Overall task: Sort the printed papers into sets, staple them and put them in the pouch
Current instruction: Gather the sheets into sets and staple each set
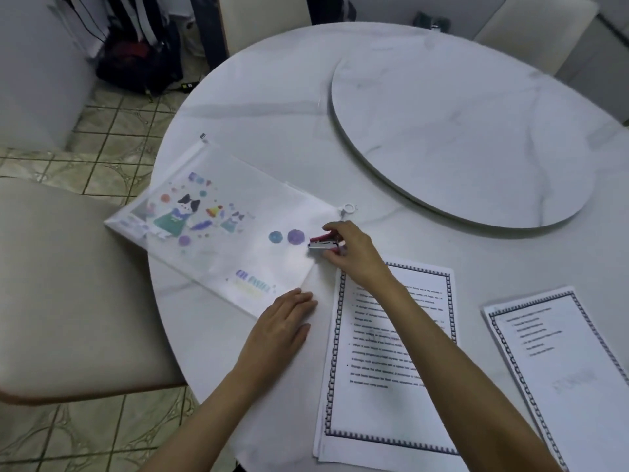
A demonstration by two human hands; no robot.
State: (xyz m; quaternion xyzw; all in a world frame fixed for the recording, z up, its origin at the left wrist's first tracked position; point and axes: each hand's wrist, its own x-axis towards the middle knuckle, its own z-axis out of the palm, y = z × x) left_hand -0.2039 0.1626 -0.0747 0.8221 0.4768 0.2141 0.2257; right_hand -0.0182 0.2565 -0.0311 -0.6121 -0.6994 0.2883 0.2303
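A stapler (pixel 322 243) held at the pouch (pixel 218 233) on a round white table (pixel 272 97).
The translucent pouch with cat drawings lies flat at the left. The left hand (pixel 282 323) rests on its near corner, fingers straight and close together. The right hand (pixel 354 253) has its fingers curled around the small pink stapler at the right edge of the pouch. Further right lie printed papers: a middle stack (pixel 384 396) partly under the right forearm, and a right stack (pixel 561 366) apart from it.

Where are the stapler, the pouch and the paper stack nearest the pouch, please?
stapler (pixel 320 245): head view, on its silver metal front.
pouch (pixel 238 262): head view, on a bare clear patch of its face.
paper stack (pixel 391 408): head view, on the top sheet's blank lower part.
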